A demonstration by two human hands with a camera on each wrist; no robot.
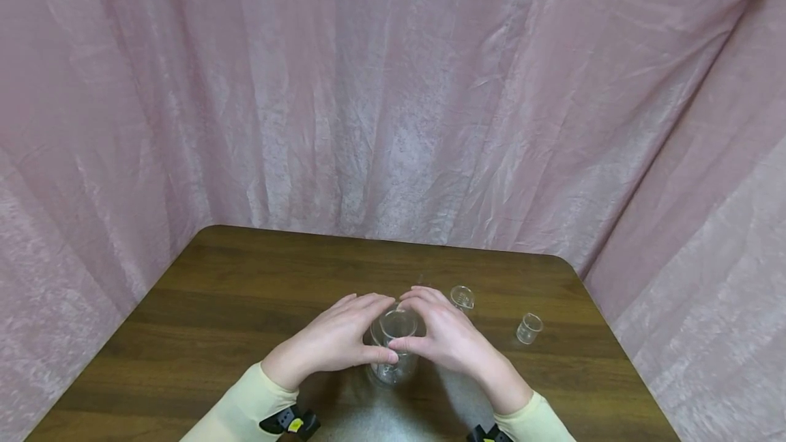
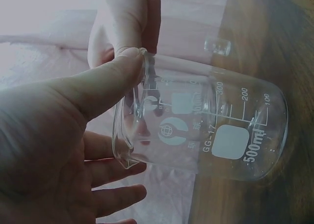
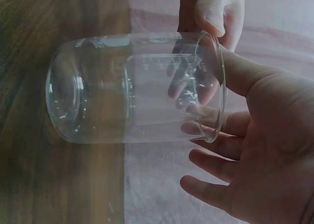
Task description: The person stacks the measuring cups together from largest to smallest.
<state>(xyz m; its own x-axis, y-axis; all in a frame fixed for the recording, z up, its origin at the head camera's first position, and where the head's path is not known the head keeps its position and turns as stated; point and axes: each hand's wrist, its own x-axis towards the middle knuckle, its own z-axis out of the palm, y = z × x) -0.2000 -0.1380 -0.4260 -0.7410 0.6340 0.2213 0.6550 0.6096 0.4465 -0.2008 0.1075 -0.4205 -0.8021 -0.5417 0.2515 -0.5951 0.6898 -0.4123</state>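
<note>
A large clear glass beaker [image 1: 393,372], marked 500ml in the left wrist view [image 2: 233,143], is in front of me. A smaller beaker [image 2: 184,102] is inside its upper part, its base well above the larger one's base. My left hand [image 1: 334,336] curves around the left side of the large beaker's mouth, thumb at the near rim. From the right, my right hand [image 1: 447,333] does the same. Both hands' fingertips nearly meet at the far side. Which fingertips bear on the inner glass I cannot tell.
To the right, a small glass beaker [image 1: 529,328] stands on the brown wooden table [image 1: 245,305]. Another small beaker [image 1: 462,297] is just behind my right hand. Pink curtains [image 1: 393,87] hang behind the table and along its sides.
</note>
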